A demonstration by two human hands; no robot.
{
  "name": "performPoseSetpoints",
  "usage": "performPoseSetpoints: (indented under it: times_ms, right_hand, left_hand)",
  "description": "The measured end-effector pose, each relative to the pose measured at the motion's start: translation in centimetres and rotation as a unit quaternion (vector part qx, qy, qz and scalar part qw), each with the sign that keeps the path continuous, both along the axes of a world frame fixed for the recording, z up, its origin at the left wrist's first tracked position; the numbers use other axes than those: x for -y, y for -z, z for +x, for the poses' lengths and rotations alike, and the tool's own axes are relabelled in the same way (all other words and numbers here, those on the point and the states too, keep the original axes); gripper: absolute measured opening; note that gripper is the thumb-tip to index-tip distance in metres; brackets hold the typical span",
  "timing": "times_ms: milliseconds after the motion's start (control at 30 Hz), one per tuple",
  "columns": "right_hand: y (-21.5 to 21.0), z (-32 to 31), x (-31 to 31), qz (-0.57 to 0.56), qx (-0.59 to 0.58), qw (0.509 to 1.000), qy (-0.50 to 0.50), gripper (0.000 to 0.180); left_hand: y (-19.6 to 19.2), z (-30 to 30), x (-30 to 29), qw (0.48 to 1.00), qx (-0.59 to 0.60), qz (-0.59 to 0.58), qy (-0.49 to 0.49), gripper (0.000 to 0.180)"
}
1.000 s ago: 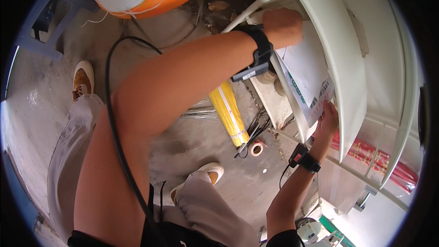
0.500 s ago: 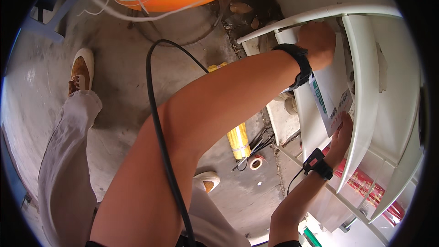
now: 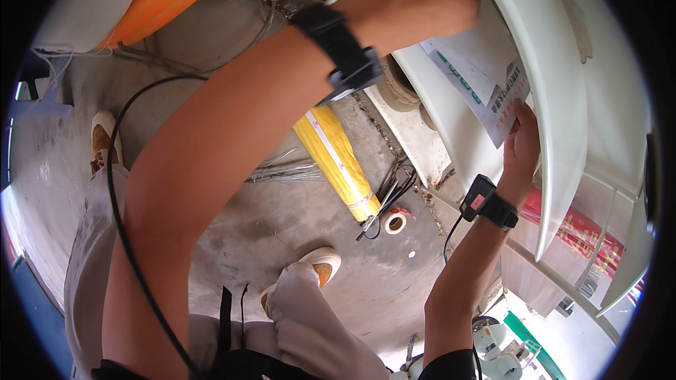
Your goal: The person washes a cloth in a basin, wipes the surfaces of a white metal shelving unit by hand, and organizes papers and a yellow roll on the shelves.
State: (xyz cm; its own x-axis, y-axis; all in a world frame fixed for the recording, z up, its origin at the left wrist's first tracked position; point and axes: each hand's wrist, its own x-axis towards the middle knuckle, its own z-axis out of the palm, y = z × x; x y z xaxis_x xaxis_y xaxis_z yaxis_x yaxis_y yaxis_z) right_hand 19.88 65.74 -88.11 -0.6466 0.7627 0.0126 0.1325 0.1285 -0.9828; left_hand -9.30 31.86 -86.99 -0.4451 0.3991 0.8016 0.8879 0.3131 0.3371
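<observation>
Head view. A white curved plastic panel [image 3: 556, 98] is seen at upper right, with a printed paper sheet [image 3: 486, 91] lying against its inner face. The sheet's lower corner is pinched by the right hand [image 3: 522, 144], fingers closed on it. The left hand [image 3: 415, 0] is laid over the panel's upper edge above the sheet; whether its fingers are curled or spread cannot be told. Below, on the concrete floor [image 3: 282, 225], a yellow roll [image 3: 338, 162] and a small tape ring [image 3: 394, 222] are shown.
</observation>
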Motion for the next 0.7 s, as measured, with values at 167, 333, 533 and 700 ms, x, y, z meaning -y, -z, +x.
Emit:
performPoseSetpoints:
  times_ms: [167, 333, 533, 700]
  right_hand:
    - [1.6, 0.8, -1.0, 0.025, 0.024, 0.998, -0.054, 0.038]
    - [-0.2, 1.7, -1.7, 0.498, 0.115, 0.859, -0.047, 0.044]
    - [-3.8, -1.0, 14.3, 0.43, 0.202, 0.872, -0.116, 0.057]
    - [-4.4, -3.0, 17.7, 0.477, 0.19, 0.829, -0.221, 0.074]
  left_hand:
    - [1.1, 3.6, 3.5, 0.998, -0.062, -0.022, -0.014, 0.033]
    - [2.6, 4.5, 6.2, 0.984, -0.044, -0.173, -0.016, 0.032]
    - [2.6, 5.0, 7.9, 0.976, -0.04, -0.216, 0.0, 0.032]
    - [1.7, 4.4, 6.9, 0.978, -0.041, -0.206, 0.014, 0.041]
